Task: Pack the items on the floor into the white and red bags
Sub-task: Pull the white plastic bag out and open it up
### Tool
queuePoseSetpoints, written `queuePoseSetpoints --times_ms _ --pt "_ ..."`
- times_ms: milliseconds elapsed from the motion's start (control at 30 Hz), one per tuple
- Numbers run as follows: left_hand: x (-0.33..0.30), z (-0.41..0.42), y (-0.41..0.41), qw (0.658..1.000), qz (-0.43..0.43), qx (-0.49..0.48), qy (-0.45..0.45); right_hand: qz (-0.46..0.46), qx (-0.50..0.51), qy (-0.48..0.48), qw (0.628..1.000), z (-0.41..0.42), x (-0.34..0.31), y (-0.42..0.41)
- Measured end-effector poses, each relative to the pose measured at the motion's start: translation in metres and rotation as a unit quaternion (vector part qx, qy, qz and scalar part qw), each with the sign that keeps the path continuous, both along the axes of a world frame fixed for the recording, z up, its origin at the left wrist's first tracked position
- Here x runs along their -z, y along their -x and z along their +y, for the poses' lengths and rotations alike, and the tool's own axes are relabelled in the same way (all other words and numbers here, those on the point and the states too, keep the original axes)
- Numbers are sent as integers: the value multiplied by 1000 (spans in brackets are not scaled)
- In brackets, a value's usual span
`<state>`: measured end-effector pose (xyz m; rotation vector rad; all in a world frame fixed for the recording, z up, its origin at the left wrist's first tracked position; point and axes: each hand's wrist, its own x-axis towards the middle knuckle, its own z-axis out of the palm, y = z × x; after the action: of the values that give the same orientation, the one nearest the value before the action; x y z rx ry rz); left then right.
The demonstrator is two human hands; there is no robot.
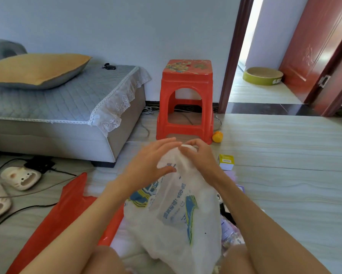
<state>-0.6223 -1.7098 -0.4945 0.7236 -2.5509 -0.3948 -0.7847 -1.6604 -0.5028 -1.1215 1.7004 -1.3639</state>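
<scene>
A white plastic bag [178, 218] with blue and yellow print hangs in front of me, held up by its top. My left hand [150, 161] pinches the bag's top edge from the left, thumb pressed on its side. My right hand [199, 155] grips the bunched top from the right. A red plastic bag [67, 210] lies flat on the floor to the left, under my left forearm. A small yellow and white box [226, 161] stands on the floor just right of my hands. Purple and dark items [230, 224] lie partly hidden behind the white bag.
A red plastic stool [186, 99] stands ahead by the wall, with a small yellow ball [217, 137] at its foot. A grey sofa [67, 115] fills the left. Slippers [20, 177] and cables lie at the left. A doorway opens at the right.
</scene>
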Motion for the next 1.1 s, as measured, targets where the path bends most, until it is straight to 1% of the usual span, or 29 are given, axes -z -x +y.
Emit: queuePoseSetpoints --times_ms 33,67,100,133,167,200,233,300,367,400,433,467,500,567,633,667,700,733,767,800,833,867,900,933,967,1000,1033,1067,1100 --pt "3 1 6 1000 4 6 -16 -28 -11 3 1000 3 -2 1" --pt "5 1 9 999 29 -5 -32 -53 -14 3 999 5 -4 3" --pt "7 1 10 997 67 -30 -40 -66 -13 3 998 7 -5 4" --pt "8 1 9 992 102 -65 -38 -54 -5 10 998 8 -5 5" --pt "9 0 8 986 125 -105 -33 -10 8 26 1000 8 -4 6" --pt "10 -1 7 979 135 -150 -31 62 23 47 997 9 -2 6" --pt "11 -2 7 971 137 -195 -35 146 35 68 986 10 -2 7" --pt "12 -3 6 951 140 -271 -56 300 20 91 949 12 -2 7" --pt "10 -2 5 933 153 -314 -85 419 -29 56 906 16 -3 5" --pt "7 -2 4 927 164 -323 -98 463 -50 16 885 17 -3 4" --pt "5 -1 3 921 177 -327 -113 485 -66 -19 872 18 -2 4" --pt "2 -1 3 914 193 -331 -131 484 -73 -38 871 17 0 5" --pt "0 0 2 905 209 -337 -155 456 -68 -35 887 16 1 7" --pt "-1 -1 1 882 230 -356 -207 342 -7 11 939 16 0 12" --pt "3 -6 -4 865 226 -368 -256 202 63 30 977 18 -3 19" --pt "6 -9 -6 865 209 -366 -273 140 73 30 987 18 -4 23" --pt "10 -11 -9 873 179 -361 -276 87 71 30 993 20 -5 26" --pt "13 -13 -11 891 141 -352 -251 47 64 28 996 21 -5 28" --pt "15 -13 -13 918 109 -325 -198 22 57 24 998 23 -5 31" --pt "14 -12 -13 949 92 -271 -131 11 45 23 999 24 -4 33" --pt "13 -10 -12 976 82 -187 -74 12 28 21 999 25 -5 35" --pt "9 -6 -7 991 64 -106 -42 23 5 20 1000 27 -6 35" --pt "5 0 1 998 26 -50 -23 35 -18 20 999 27 -8 35" --pt "4 4 10 999 -23 -24 1 45 -35 21 998 28 -10 33" --pt "4 6 19 997 -65 -30 37 51 -45 20 998 28 -11 32" --pt "4 6 26 992 -83 -59 68 59 -45 20 997 28 -11 31" --pt "2 5 30 990 -68 -95 79 80 -38 15 996 28 -10 30" --pt "3 2 32 989 -29 -130 65 123 -20 4 992 29 -8 30" --pt "3 -1 32 987 10 -159 37 185 5 -5 983 30 -5 31"
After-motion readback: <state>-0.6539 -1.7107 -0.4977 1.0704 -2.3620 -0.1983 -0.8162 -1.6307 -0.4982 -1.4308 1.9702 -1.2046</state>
